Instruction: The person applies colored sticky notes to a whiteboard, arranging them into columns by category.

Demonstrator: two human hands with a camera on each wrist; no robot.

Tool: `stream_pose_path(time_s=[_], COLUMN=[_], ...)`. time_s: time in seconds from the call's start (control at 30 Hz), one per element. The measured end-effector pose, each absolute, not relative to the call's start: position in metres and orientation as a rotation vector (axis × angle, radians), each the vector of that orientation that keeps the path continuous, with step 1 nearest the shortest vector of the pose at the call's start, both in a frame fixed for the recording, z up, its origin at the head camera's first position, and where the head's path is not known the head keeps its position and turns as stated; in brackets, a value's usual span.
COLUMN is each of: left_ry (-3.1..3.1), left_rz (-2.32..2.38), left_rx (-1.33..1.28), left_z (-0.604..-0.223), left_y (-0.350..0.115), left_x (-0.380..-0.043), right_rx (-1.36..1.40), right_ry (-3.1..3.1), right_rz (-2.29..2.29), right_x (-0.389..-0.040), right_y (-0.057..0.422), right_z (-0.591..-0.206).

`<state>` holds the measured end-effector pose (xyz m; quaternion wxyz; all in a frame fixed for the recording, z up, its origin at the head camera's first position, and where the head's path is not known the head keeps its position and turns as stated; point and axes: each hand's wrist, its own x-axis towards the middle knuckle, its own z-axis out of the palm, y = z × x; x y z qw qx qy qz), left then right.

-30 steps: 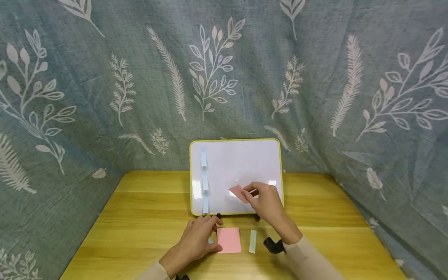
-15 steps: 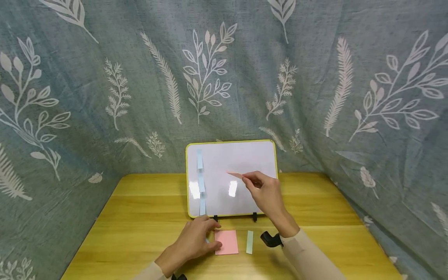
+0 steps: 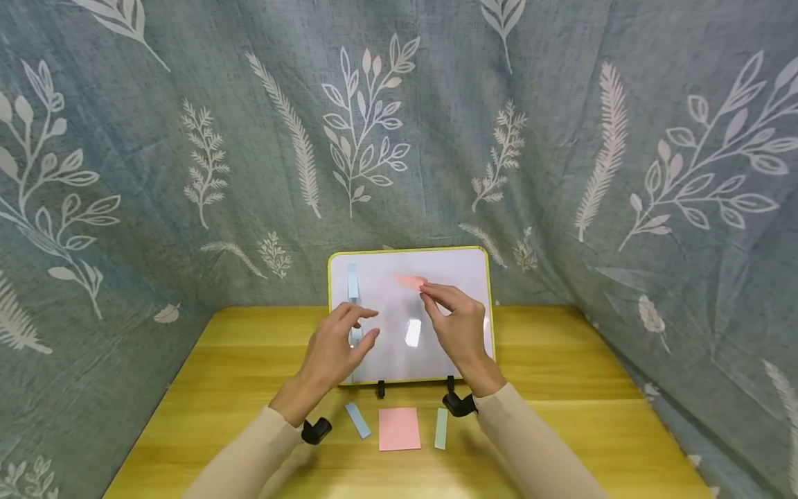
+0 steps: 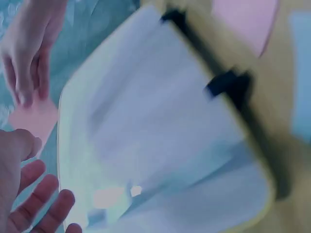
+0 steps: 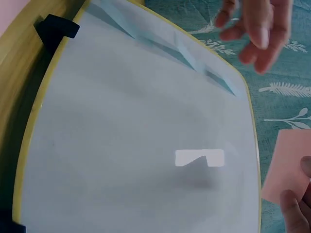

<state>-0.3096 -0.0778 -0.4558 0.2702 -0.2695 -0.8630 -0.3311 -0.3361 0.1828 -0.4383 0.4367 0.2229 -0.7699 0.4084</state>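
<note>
Your left hand [image 3: 333, 350] has risen from beside the pink pad [image 3: 400, 429] to the whiteboard's [image 3: 449, 267] left part; your right hand [image 3: 460, 326] has climbed toward its top edge. Right thumb and fingers pinch the pink note [image 3: 410, 281], tilted, before the whiteboard's upper middle; in both wrist views it shows past the top edge. Left thumb and fingers stand wide apart, in front of the pale blue strips [image 3: 352, 281] down the left edge, partly hiding the lower ones. On the worktop [image 3: 249, 388], off the whiteboard's bottom edge: blue slip [image 3: 358, 421] left, pink pad middle, green slip [image 3: 440, 428] right.
</note>
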Motion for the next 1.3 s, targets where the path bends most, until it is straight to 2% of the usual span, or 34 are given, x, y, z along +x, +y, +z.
stream_pose_path(time_s=[0.3,0.6,1.3], left_ry=[-2.284,-2.344,-2.442], left_rz=[-0.840,-0.842,-0.824], left_rx=[-0.624,-0.533,-0.437], left_z=[-0.417,-0.392,-0.400], left_y=[-0.089,-0.076,-0.055], left_x=[-0.368,-0.402,-0.422], right_rx=[0.500,0.480,0.461], right_ry=[-1.862,-1.825,-1.840], right_rz=[0.969,0.977,0.825], right_x=[-0.359,-0.373,-0.380], right_y=[0.162,0.141,0.131], right_z=[-0.447,-0.450,-0.457])
